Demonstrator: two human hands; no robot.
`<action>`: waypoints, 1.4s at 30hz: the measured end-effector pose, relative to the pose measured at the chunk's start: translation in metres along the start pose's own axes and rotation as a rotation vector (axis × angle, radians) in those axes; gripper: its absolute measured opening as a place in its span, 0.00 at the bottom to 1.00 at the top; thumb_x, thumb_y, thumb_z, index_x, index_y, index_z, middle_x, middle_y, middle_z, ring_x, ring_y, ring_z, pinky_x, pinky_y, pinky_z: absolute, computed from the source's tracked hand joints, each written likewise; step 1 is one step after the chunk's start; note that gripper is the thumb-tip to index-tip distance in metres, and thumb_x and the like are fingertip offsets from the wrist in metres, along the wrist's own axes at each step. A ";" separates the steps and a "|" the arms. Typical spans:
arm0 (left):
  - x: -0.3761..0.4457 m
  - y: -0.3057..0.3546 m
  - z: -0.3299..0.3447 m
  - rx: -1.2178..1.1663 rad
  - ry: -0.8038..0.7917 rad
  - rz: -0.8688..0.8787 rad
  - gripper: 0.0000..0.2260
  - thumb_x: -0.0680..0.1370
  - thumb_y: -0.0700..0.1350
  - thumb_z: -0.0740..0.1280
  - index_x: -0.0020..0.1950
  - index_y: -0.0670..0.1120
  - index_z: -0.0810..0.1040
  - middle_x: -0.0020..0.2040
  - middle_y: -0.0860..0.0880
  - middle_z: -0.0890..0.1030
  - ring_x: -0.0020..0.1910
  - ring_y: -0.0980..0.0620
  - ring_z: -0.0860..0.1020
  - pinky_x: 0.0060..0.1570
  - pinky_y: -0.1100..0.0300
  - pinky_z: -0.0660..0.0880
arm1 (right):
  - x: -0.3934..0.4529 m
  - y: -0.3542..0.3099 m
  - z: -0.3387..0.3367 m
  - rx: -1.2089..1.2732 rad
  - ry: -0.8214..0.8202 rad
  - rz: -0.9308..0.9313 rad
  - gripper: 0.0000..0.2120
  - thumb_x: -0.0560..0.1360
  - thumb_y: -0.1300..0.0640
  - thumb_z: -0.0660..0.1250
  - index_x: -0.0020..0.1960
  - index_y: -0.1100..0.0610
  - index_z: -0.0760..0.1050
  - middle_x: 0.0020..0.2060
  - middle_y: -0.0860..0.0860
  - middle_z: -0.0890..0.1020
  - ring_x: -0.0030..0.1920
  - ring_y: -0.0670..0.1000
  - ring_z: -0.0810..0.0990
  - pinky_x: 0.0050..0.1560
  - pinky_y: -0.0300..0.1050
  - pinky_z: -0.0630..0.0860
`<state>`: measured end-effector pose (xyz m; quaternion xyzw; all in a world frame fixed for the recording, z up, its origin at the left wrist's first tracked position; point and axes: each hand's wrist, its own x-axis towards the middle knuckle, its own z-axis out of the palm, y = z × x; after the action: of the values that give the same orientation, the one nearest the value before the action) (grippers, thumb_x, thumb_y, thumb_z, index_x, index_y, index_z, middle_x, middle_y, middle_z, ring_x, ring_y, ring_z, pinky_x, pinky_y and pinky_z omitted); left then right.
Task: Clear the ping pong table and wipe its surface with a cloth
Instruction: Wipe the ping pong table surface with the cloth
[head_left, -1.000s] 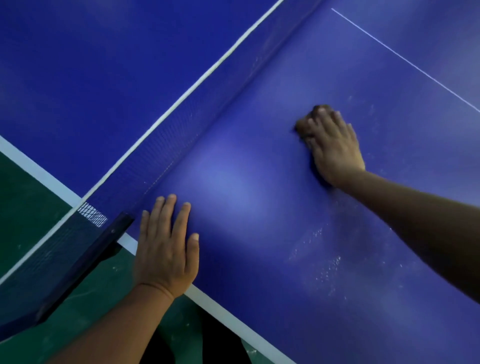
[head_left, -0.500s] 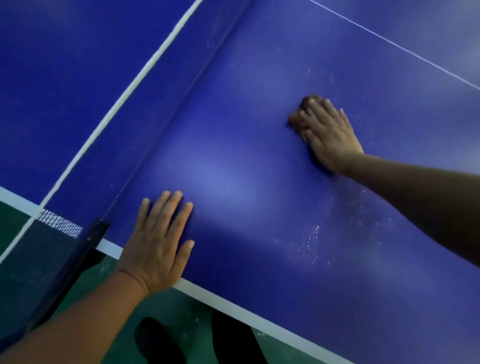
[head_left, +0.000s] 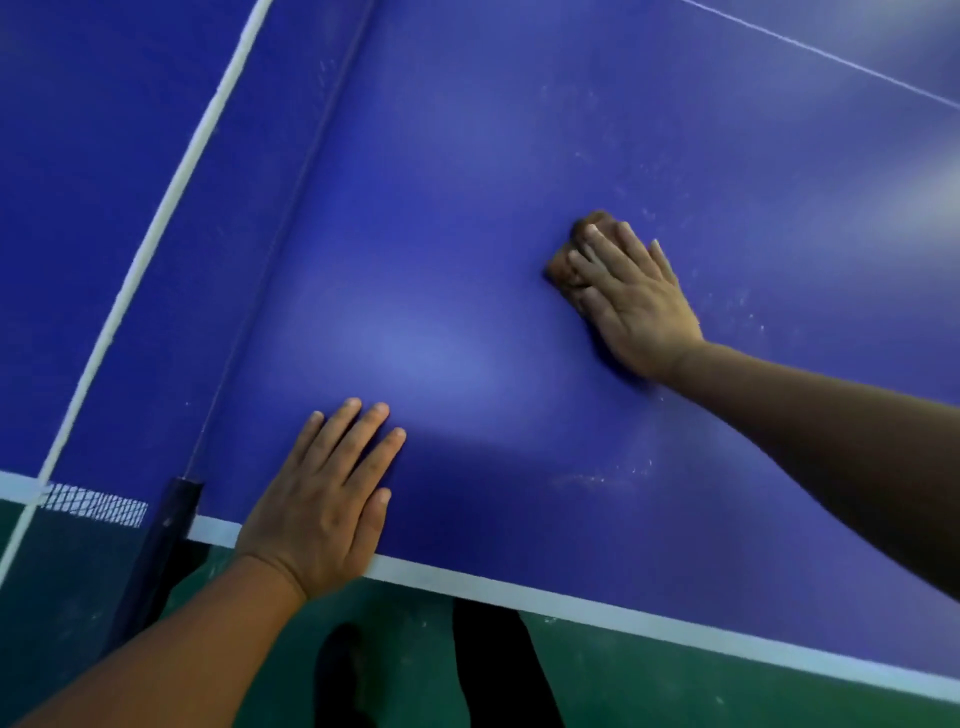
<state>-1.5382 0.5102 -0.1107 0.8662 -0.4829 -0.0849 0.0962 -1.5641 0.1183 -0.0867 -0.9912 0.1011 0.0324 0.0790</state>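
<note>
The blue ping pong table (head_left: 467, 182) fills most of the view. My right hand (head_left: 631, 301) lies flat with straight fingers on a small brown cloth (head_left: 563, 262) and presses it onto the surface right of the net. Only the cloth's left edge shows beyond my fingertips. My left hand (head_left: 324, 499) rests flat, fingers spread, on the table near its white side line, close to the net post. Pale smears and specks mark the surface below and right of the cloth.
The net (head_left: 171, 208) with its white top band runs diagonally at left, ending at a dark post (head_left: 166, 525) clamped on the table's edge. Green floor (head_left: 675, 686) lies below the edge, with my dark legs and shoe there.
My view swung so the net now runs steeper and farther left. My right hand with the cloth slid slightly away from the net; my left hand stayed flat at the table's edge.
</note>
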 end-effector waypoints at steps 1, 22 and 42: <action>0.000 0.000 0.000 -0.006 0.003 0.000 0.24 0.81 0.49 0.53 0.74 0.41 0.70 0.76 0.41 0.67 0.76 0.39 0.62 0.76 0.42 0.53 | -0.006 -0.011 0.004 0.014 0.002 0.035 0.27 0.82 0.41 0.44 0.79 0.45 0.58 0.80 0.43 0.54 0.81 0.53 0.46 0.79 0.61 0.46; -0.002 -0.003 0.001 -0.126 0.085 -0.023 0.27 0.80 0.53 0.52 0.73 0.39 0.71 0.74 0.39 0.70 0.75 0.37 0.63 0.75 0.42 0.53 | -0.175 -0.204 0.062 0.014 0.087 0.102 0.24 0.82 0.45 0.53 0.75 0.50 0.69 0.77 0.49 0.65 0.79 0.56 0.57 0.78 0.58 0.52; -0.003 0.000 0.000 -0.087 0.061 -0.040 0.28 0.80 0.54 0.49 0.72 0.39 0.71 0.76 0.41 0.67 0.76 0.40 0.60 0.77 0.44 0.48 | -0.261 -0.060 0.038 -0.030 0.150 0.839 0.20 0.83 0.52 0.53 0.74 0.46 0.67 0.76 0.50 0.62 0.75 0.58 0.60 0.70 0.64 0.64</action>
<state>-1.5398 0.5132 -0.1110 0.8728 -0.4582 -0.0811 0.1471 -1.8082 0.2336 -0.0946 -0.8648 0.5006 -0.0090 0.0371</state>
